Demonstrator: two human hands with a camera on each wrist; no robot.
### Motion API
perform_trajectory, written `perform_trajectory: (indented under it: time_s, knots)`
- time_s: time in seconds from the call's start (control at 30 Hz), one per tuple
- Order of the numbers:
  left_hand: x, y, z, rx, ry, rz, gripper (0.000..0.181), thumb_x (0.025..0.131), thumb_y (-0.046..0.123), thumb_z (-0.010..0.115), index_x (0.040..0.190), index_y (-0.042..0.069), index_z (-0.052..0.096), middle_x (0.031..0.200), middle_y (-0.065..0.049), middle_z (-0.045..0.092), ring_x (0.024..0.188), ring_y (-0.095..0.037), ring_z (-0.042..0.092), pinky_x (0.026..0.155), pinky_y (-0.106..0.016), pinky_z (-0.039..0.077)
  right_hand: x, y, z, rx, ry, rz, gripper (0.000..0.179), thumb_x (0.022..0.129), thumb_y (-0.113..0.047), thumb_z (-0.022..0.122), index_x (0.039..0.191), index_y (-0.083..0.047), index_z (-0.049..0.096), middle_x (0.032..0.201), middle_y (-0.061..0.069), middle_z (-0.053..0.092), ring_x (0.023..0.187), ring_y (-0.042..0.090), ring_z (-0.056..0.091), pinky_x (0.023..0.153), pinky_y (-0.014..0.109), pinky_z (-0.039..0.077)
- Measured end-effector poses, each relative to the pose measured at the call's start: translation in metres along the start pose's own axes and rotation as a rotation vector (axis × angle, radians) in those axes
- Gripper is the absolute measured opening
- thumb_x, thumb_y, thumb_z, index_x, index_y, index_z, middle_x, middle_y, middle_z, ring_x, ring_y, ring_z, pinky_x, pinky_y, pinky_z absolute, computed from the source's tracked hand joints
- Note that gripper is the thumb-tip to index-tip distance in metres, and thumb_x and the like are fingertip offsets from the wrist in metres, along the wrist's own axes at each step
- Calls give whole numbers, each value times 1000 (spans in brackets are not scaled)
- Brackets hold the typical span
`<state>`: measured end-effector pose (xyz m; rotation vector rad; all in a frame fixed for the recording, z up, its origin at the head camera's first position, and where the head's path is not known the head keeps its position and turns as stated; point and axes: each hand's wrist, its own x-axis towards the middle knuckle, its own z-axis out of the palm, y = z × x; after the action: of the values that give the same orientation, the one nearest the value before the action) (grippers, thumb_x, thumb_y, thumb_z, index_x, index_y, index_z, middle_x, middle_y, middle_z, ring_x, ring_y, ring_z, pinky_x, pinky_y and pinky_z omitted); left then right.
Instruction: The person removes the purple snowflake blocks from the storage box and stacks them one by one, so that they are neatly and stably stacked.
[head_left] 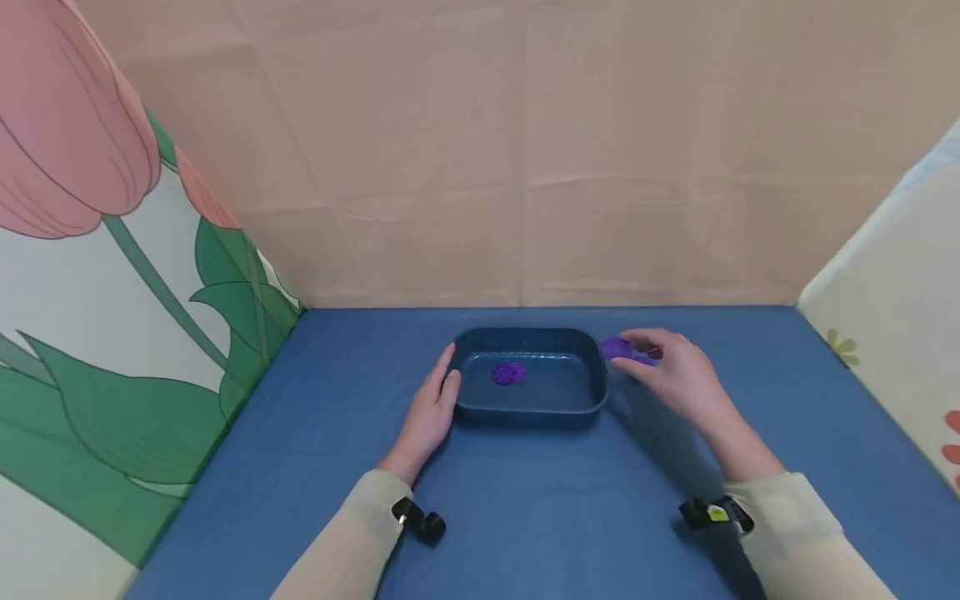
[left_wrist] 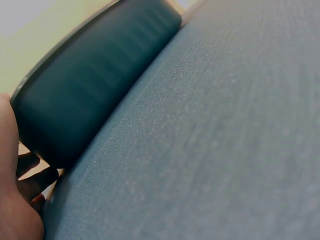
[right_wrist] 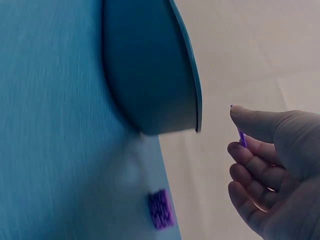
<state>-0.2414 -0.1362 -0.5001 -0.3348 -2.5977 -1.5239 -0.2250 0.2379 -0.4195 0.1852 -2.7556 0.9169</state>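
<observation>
A dark blue rectangular tray sits on the blue table, with a small heap of purple pieces on its floor. My left hand lies against the tray's left end, thumb and fingers touching the outside wall. Just beyond the tray's right end, my right hand pinches a thin purple piece between thumb and fingers, above the table. Its full shape is hidden by the fingers. A ridged purple bundle rests on the table near that hand; in the head view the hand partly covers it.
A blue cloth covers the table. Behind it stands a plain beige backdrop. A tulip-printed panel borders the left side and a pale panel the right. Each wrist wears a black strap device.
</observation>
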Motion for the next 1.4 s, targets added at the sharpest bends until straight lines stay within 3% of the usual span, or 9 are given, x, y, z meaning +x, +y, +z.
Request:
perform_trajectory:
  time_s: [0.37,0.63,0.8,1.17,1.4]
  knots:
    - [3,1,2,-9,-1,23,51,106,44,36,155,36,24,155,20,24,143,-9,23,115,-44,23,3,31,-16,-2,25,39,55,85,-51,71,124,-12,65,119,17,64,107,38,57,82,55,47]
    - [3,0,1,-17,-7,29,53,105,48,34,155,34,24,155,19,24,143,-9,23,115,-43,23,5,52,-11,3,-34,101,59,86,-53,68,127,-11,62,122,20,62,109,39,58,83,56,48]
    - [2,1,1,-11,-6,16,53,104,49,33,155,36,23,155,20,23,142,-7,23,115,-42,23,6,64,-4,6,-43,90,55,88,-46,70,127,-7,61,127,22,56,109,43,59,84,58,49]
    - [3,0,2,-4,0,15,54,104,51,33,155,37,24,155,19,24,142,-10,24,115,-44,24,5,74,6,17,-59,72,56,89,-48,68,124,-5,62,125,25,56,108,44,59,83,57,50]
    - [3,0,2,-5,3,16,50,106,42,36,154,37,24,155,20,24,142,-8,24,115,-42,24,4,76,8,30,-79,72,56,89,-48,68,125,-5,62,124,24,57,110,42,58,84,56,50]
